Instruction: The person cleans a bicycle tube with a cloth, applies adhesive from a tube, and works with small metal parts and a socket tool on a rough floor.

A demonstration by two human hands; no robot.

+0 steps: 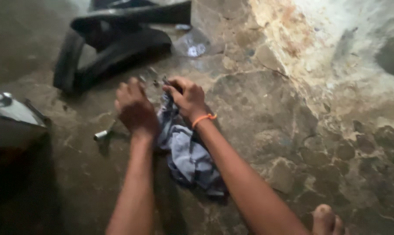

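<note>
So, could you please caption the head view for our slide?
Two hands, left and right, work over a blue-grey rag on a stone floor.

I am stretching both arms forward and down. My left hand [135, 109] is hanging knuckles-up with fingers curled loosely. My right hand [186, 95], an orange band at its wrist, is pinching its fingertips together.

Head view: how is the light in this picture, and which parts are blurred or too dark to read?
Head view: dim overall; brightest on the pale wall at upper right, darkest at lower left. The left hand and right hand are motion-blurred, so the small dark thing the right hand pinches cannot be made out. The grey cloth and black rubber tyre stay soft.
</note>
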